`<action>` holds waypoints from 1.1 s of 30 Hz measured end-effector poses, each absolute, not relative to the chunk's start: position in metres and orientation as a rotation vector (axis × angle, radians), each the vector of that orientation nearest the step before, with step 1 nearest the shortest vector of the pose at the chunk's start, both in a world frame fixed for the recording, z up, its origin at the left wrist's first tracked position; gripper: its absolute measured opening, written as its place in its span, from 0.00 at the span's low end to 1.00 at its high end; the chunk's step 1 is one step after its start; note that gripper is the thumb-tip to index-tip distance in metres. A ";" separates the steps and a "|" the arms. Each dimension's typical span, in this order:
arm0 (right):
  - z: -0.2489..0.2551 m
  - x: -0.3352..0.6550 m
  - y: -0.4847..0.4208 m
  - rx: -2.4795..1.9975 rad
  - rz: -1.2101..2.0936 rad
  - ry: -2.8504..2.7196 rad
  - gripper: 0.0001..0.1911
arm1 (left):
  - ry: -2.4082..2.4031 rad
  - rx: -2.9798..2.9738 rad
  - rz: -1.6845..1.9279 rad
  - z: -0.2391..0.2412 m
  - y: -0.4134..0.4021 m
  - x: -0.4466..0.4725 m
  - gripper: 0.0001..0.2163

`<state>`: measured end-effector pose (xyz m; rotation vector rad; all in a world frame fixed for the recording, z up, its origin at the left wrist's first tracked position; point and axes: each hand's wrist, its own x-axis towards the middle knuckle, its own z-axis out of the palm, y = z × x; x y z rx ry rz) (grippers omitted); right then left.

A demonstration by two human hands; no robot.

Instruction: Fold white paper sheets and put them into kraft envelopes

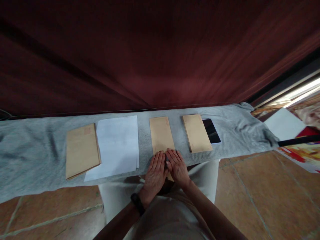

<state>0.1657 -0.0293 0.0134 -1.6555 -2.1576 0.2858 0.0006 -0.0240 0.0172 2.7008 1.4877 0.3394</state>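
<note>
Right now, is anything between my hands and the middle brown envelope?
Nothing visible. The left hand and right hand lie flat on the near end of the middle envelope, touching it. The white paper and the right envelope lie apart at its sides.

Pretty dim shot we've got: the curtain [160, 50] goes nearly black up top, a light strip [300, 90] glares far right, and edges bow, slightly soft.

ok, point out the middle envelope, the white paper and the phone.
middle envelope [161, 133]: head view, bare upper half.
white paper [117, 143]: head view, centre of sheet.
phone [212, 131]: head view, dark screen.
</note>
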 end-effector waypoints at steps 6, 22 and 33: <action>0.014 0.175 -0.029 -1.683 0.288 -2.134 0.26 | 1.484 2.717 0.313 0.019 -0.023 -0.005 0.28; 0.008 0.181 0.013 -1.852 0.679 -1.366 0.24 | 1.519 2.752 0.072 0.061 0.020 0.024 0.18; 0.055 0.173 0.021 -1.298 1.349 -0.601 0.29 | 1.592 2.594 0.058 0.099 0.044 0.036 0.12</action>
